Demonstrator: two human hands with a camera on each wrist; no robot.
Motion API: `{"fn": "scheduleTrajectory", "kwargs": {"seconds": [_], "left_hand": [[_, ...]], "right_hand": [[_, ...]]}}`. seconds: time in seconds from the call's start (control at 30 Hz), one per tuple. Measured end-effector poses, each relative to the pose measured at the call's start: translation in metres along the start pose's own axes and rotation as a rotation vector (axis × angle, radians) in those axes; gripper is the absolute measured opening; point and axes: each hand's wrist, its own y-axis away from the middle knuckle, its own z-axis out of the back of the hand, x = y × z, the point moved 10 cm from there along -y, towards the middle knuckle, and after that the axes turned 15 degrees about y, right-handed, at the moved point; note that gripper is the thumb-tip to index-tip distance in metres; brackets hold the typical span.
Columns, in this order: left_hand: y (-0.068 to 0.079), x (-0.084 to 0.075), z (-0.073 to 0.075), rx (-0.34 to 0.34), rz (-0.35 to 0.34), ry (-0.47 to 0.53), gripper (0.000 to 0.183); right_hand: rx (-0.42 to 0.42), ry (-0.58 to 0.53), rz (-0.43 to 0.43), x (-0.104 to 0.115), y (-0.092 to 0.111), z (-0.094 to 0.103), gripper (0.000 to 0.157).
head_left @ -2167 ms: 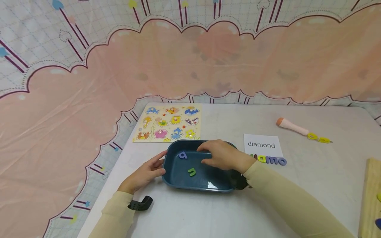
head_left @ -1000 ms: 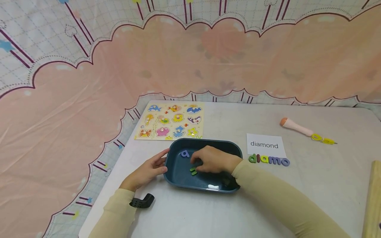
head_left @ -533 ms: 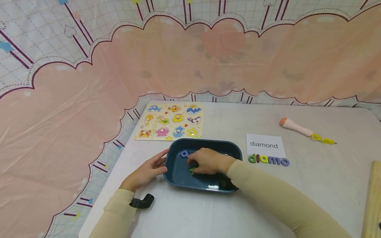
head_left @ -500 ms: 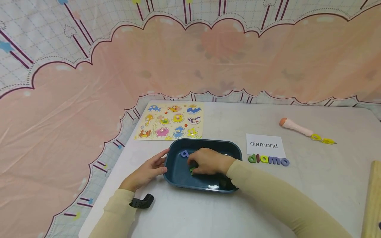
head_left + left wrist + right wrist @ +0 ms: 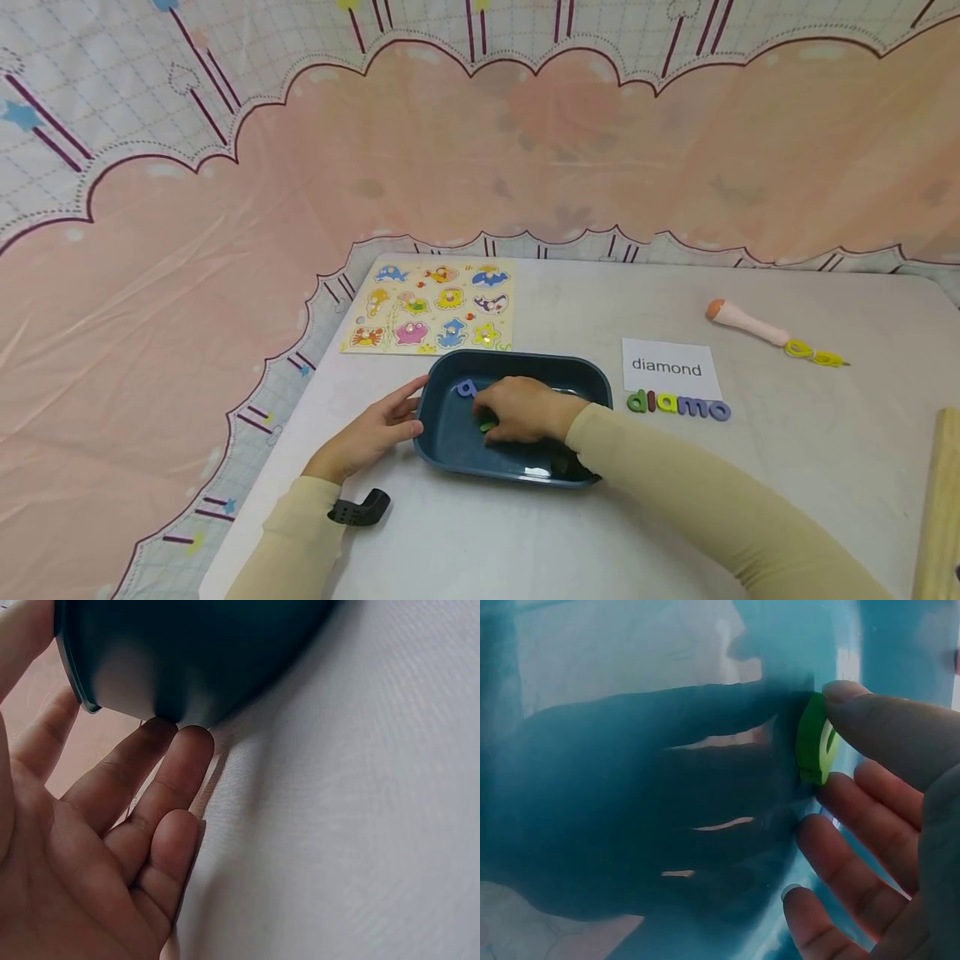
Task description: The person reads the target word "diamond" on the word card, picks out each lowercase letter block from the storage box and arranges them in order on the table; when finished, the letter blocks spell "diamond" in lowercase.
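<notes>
My right hand (image 5: 525, 408) reaches into a dark blue tray (image 5: 517, 479), its thumb and a finger pinching a green letter n (image 5: 817, 739). In the right wrist view the letter is tilted on edge near the tray's bottom, and its reflection-like shadow lies beside it. A purple letter (image 5: 467, 388) rests in the tray by the knuckles. At the tray's left end my left hand (image 5: 371, 433) touches the outer wall with thumb and fingers spread. In the left wrist view its fingers (image 5: 187, 761) lie loosely against the tray's underside edge.
Right of the tray is a card reading "diamond" (image 5: 671, 369), with letters spelling "diamo" (image 5: 666, 402) below it. Behind stands a sea-animal puzzle board (image 5: 431, 304). A pink microphone-like toy (image 5: 750, 323) with a yellow cord lies farther right. A wooden board (image 5: 933, 508) edges in at the right.
My right hand has lowered to the left into the tray and taken hold of the green n, which has tipped from lying flat. The left hand keeps its place at the tray.
</notes>
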Motion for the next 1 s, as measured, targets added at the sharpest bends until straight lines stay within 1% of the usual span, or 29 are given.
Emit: {"fn": "scheduleTrajectory", "kwargs": {"seconds": [0.13,0.37,0.6,0.7,1.0], "left_hand": [[-0.0002,0.0003,0.0,0.002,0.001,-0.003,0.076],[-0.0003,0.0005,0.0001,0.006,0.002,0.005,0.077],[-0.0004,0.001,0.0012,-0.002,0.003,-0.004,0.077],[-0.0004,-0.0001,0.0016,-0.004,-0.005,-0.017,0.076],[0.0005,-0.0026,0.0004,0.001,-0.005,-0.029,0.075]], "right_hand": [[0.001,-0.001,-0.001,0.0009,-0.0003,-0.0003,0.033],[-0.017,0.017,-0.003,0.0006,0.0003,0.0011,0.027],[-0.036,0.021,-0.009,-0.0005,-0.0013,0.0018,0.031],[-0.046,0.023,-0.019,-0.0017,-0.0023,0.0021,0.03],[-0.034,-0.05,-0.032,-0.0033,-0.0016,0.0022,0.028]]}}
